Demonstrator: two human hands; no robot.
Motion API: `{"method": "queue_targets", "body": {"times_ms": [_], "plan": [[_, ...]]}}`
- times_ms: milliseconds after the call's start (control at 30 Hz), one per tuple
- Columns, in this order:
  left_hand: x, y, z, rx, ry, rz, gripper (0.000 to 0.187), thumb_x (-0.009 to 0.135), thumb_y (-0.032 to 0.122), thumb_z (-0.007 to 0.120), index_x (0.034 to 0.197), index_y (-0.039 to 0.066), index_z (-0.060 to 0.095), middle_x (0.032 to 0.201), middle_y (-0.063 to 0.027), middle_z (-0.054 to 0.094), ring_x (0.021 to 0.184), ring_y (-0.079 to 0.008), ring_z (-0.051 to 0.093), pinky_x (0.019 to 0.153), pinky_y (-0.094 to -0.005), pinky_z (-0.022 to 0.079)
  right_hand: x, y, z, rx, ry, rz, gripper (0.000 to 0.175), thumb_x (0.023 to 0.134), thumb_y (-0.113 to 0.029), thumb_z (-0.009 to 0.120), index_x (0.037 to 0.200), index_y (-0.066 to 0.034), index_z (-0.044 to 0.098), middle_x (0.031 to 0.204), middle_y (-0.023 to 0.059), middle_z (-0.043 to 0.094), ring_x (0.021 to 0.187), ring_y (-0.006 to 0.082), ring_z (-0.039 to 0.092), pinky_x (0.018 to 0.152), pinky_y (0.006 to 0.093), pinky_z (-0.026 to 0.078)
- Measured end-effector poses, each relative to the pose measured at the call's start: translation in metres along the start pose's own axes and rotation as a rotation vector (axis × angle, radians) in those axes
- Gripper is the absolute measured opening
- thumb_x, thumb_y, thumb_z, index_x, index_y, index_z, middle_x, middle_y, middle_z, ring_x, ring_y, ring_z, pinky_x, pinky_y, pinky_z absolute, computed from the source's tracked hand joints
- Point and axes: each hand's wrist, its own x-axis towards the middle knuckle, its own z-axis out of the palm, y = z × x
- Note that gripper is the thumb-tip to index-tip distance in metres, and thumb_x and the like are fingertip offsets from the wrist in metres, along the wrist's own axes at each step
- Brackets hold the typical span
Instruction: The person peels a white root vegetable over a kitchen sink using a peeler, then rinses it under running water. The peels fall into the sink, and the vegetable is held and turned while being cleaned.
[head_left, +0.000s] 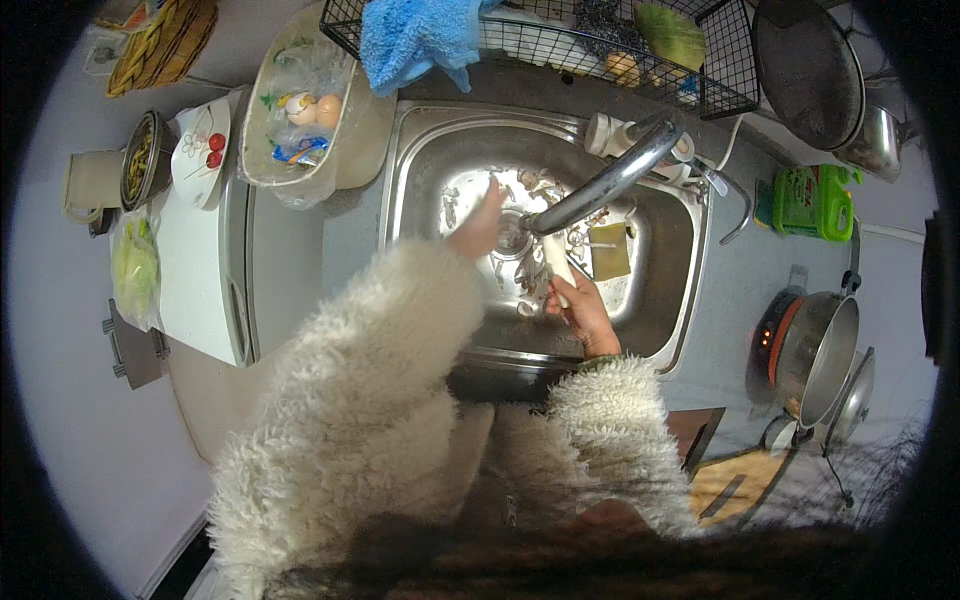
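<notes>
A stainless steel sink (667, 300) lies before me with dark and pale peelings (529, 270) scattered over its bottom. My right hand (583, 309) grips a pale, stick-shaped peeled vegetable (557, 262), its far end under the spout of the curved metal faucet (611, 180). Left of the drain (514, 234), my left hand (480, 225) is stretched out, seen edge-on and slightly blurred, with nothing visible in it. A yellow-green square piece (611, 259), perhaps a scouring pad, rests on the sink bottom to the right of the vegetable.
Behind the sink stands a black wire basket (540, 37) with a blue towel (420, 41) over it. Eggs (328, 111) sit in a plastic-lined bin (251, 142) at left. To the right are a green jug (814, 202), a pot (817, 360) near glowing red lights, and a cutting board (739, 480).
</notes>
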Motion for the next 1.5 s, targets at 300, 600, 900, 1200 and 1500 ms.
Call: {"method": "queue_targets", "body": {"times_ms": [300, 600, 900, 1200, 1500], "plan": [[0.021, -0.043, -0.023, 1.128, -0.152, -0.011, 0.056, 0.09, 0.031, 0.055, 0.138, 0.006, 0.04, 0.141, -0.0187, 0.04, 0.13, -0.0252, 0.039, 0.108, -0.036, 0.029, 0.016, -0.017, -0.002, -0.015, 0.032, -0.05, 0.033, 0.091, -0.017, 0.06, 0.122, -0.0067, 0.055, 0.081, 0.0, 0.059, 0.063, 0.0075, 0.052, 0.054, 0.0214, 0.045], [-0.035, 0.007, -0.038, 1.243, -0.195, 0.788, 0.053, 0.075, 0.004, 0.059, 0.128, 0.007, 0.052, 0.124, -0.0173, 0.055, 0.115, -0.0351, 0.051, 0.098, -0.041, 0.04, 0.07, -0.059, 0.038, -0.308, -0.188, 0.039, 0.03, 0.094, -0.03, 0.054, 0.097, -0.0018, 0.063, 0.068, 0.0048, 0.064, 0.048, 0.0071, 0.053, 0.04, 0.021, 0.038], [-0.07, 0.01, -0.015, 0.806, -0.157, 0.274, 0.034, 0.092, 0.027, 0.053, 0.123, 0.011, 0.053, 0.087, -0.0061, 0.06, 0.076, -0.0176, 0.059, 0.066, -0.0313, 0.047, 0.11, -0.037, 0.068, -0.105, 0.023, -0.454, 0.025, 0.092, -0.024, 0.059, 0.09, 0.0008, 0.065, 0.08, 0.0056, 0.064, 0.07, 0.0132, 0.057, 0.065, 0.0275, 0.047], [-0.082, 0.006, -0.007, -0.17, -0.333, 0.036, 0.029, 0.099, 0.035, 0.042, 0.117, 0.014, 0.05, 0.082, 0.0004, 0.054, 0.069, -0.0089, 0.05, 0.058, -0.0229, 0.042, 0.11, -0.03, 0.088, 0.097, 0.03, -0.429, 0.028, 0.095, -0.023, 0.052, 0.091, 0.0022, 0.063, 0.076, 0.0026, 0.058, 0.069, 0.0125, 0.052, 0.062, 0.0262, 0.044], [-0.056, -0.012, -0.012, 0.034, -0.47, 0.124, 0.048, 0.085, 0.013, 0.056, 0.13, 0.004, 0.043, 0.104, -0.0074, 0.056, 0.09, -0.0189, 0.055, 0.076, -0.0308, 0.045, 0.107, -0.028, 0.073, 0.012, 0.029, -0.452, 0.031, 0.098, -0.023, 0.048, 0.118, -0.0012, 0.056, 0.081, 0.0039, 0.06, 0.071, 0.0129, 0.057, 0.065, 0.025, 0.048]]}}
